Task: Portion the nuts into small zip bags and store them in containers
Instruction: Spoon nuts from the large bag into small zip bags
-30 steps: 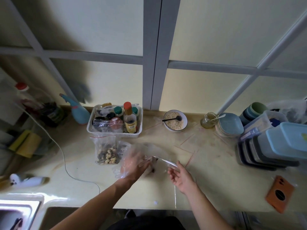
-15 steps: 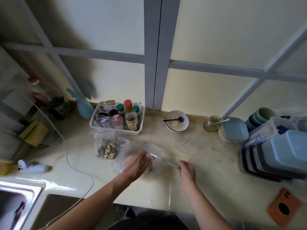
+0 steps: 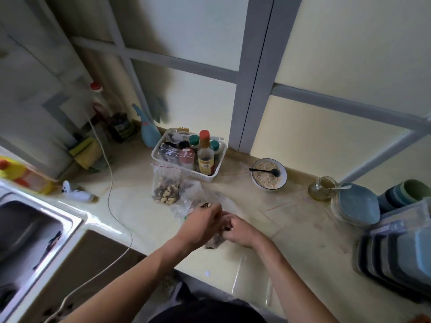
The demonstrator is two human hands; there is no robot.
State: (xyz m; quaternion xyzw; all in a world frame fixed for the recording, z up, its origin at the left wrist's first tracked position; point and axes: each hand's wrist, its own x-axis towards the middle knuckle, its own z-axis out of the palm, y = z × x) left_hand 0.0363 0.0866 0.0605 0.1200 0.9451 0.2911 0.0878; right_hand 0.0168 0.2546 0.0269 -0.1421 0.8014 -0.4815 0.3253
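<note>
At the frame's centre the left hand (image 3: 200,226) pinches a few nuts (image 3: 206,205) at its fingertips, while the right hand (image 3: 240,231) curls round a small zip bag (image 3: 215,241) of nuts, its long axis running toward the lower left. Just above lies a crumpled clear bag (image 3: 193,199); further up-left a filled zip bag (image 3: 166,186) stands upright against the white basket (image 3: 210,177).

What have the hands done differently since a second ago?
The left hand left the big clear bag, carrying nuts toward the small bag that the right hand now grips. Both hands came together. The zip bag of nuts stayed put.
</note>
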